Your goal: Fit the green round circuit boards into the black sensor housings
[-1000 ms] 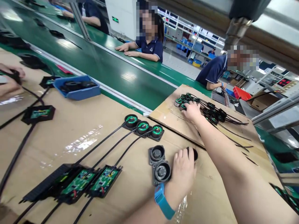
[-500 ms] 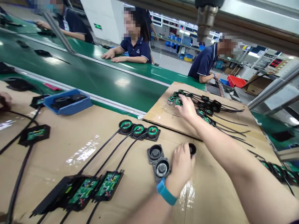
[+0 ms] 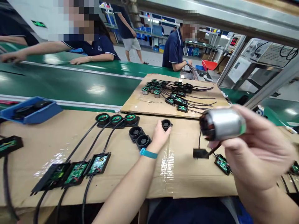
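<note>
Raised close to the camera, my right hand (image 3: 257, 149) pinches a silver cylindrical motor (image 3: 226, 123) with dark windings at its left end. A black cable hangs below it near a small black box (image 3: 200, 153). My left hand (image 3: 160, 137), with a teal wristband, grips a round black housing (image 3: 166, 124) on the cardboard. Two more black housings (image 3: 143, 141) lie just left of that hand. Farther left, three housings with green ring boards (image 3: 116, 119) are joined by cables to open black cases with green circuit boards (image 3: 97, 164).
A raised cardboard sheet (image 3: 149, 107) at the back bears several motors and cabled boards. A blue bin (image 3: 35, 110) sits at the left. People (image 3: 174, 49) work beyond the green conveyor (image 3: 98, 84). A metal frame crosses overhead.
My right hand has come back from the rear sheet and now holds a motor up close. My left hand stays at the black housing. The view has shifted right.
</note>
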A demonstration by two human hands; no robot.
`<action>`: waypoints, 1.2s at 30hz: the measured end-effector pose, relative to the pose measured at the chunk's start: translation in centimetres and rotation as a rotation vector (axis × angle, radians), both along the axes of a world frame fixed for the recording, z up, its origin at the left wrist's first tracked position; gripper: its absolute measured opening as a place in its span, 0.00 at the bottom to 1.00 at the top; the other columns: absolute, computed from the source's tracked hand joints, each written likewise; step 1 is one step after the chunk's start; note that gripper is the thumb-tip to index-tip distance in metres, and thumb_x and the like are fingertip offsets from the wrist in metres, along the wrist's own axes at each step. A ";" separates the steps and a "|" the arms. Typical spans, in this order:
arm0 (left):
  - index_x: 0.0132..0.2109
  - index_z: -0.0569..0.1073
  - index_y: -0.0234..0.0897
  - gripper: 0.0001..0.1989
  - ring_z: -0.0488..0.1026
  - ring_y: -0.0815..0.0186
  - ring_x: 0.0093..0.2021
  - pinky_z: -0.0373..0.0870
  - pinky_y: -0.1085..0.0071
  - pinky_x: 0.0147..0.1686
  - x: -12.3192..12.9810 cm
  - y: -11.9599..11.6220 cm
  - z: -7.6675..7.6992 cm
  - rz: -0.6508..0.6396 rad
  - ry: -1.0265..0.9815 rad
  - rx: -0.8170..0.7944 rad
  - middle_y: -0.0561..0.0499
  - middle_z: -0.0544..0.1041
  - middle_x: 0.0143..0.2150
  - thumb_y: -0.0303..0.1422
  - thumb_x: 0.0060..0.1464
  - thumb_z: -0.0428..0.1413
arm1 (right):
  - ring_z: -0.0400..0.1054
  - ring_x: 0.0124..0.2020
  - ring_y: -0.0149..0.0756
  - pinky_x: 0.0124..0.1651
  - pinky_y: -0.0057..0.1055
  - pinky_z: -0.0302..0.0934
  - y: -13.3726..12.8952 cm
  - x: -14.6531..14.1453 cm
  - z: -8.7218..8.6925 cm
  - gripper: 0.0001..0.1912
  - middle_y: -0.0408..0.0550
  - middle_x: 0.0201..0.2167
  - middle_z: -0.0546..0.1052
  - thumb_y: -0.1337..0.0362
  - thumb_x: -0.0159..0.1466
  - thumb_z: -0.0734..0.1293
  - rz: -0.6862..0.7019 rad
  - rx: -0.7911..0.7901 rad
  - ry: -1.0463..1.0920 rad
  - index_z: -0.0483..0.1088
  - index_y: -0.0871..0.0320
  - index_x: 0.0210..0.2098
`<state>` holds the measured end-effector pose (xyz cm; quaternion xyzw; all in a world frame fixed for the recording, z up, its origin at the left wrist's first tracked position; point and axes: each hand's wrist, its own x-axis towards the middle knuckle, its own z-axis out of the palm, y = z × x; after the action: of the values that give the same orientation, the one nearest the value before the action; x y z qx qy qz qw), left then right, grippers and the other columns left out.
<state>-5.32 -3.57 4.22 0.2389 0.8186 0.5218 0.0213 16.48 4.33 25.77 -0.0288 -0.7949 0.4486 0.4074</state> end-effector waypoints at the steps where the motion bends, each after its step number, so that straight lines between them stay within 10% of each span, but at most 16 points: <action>1: 0.54 0.67 0.37 0.22 0.76 0.51 0.51 0.72 0.54 0.53 0.1 -0.1 0.0 -0.008 -0.009 0.009 0.40 0.78 0.49 0.33 0.54 0.62 | 0.79 0.34 0.44 0.27 0.44 0.77 0.2 0.5 -1.4 0.28 0.47 0.47 0.81 0.59 0.66 0.73 -0.014 -0.037 -0.044 0.67 0.36 0.63; 4: 0.51 0.68 0.37 0.24 0.76 0.52 0.50 0.72 0.54 0.53 0.6 -0.3 -0.3 -0.004 -0.007 0.021 0.42 0.78 0.48 0.37 0.51 0.66 | 0.74 0.24 0.38 0.26 0.38 0.72 1.6 -0.9 -6.6 0.23 0.45 0.33 0.82 0.59 0.62 0.75 -0.040 -0.100 -0.351 0.74 0.49 0.56; 10: 0.61 0.63 0.37 0.31 0.71 0.55 0.62 0.65 0.53 0.64 0.5 -0.5 -1.3 -0.175 0.019 0.088 0.39 0.72 0.62 0.35 0.53 0.63 | 0.77 0.46 0.47 0.49 0.38 0.69 3.8 -5.4 -14.0 0.12 0.56 0.43 0.82 0.68 0.61 0.73 -0.157 0.237 -0.949 0.77 0.59 0.45; 24: 0.58 0.65 0.38 0.24 0.75 0.55 0.54 0.72 0.54 0.56 0.7 0.4 -0.9 -0.253 0.031 0.024 0.44 0.76 0.53 0.38 0.57 0.61 | 0.75 0.44 0.45 0.45 0.36 0.65 3.3 -5.9 -15.2 0.13 0.57 0.43 0.80 0.65 0.65 0.70 0.001 0.412 -1.027 0.71 0.61 0.49; 31: 0.55 0.69 0.40 0.20 0.74 0.56 0.54 0.71 0.56 0.57 1.3 0.7 -0.3 -0.274 0.215 0.160 0.45 0.76 0.53 0.31 0.56 0.62 | 0.72 0.32 0.36 0.41 0.34 0.69 5.6 -6.8 -15.0 0.19 0.48 0.36 0.80 0.58 0.66 0.70 -0.227 0.201 -0.376 0.72 0.58 0.54; 36: 0.59 0.68 0.40 0.24 0.72 0.56 0.58 0.69 0.54 0.60 2.1 0.5 0.5 -0.311 0.310 0.239 0.44 0.75 0.56 0.25 0.56 0.60 | 0.76 0.39 0.40 0.47 0.38 0.72 5.3 -8.7 -14.7 0.17 0.52 0.44 0.81 0.61 0.64 0.71 -0.110 0.329 -0.256 0.74 0.57 0.52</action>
<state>-3.27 -3.03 4.75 0.4399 0.6981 0.5625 -0.0529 7.76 9.63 11.12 -0.0618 -0.8999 0.2828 0.3262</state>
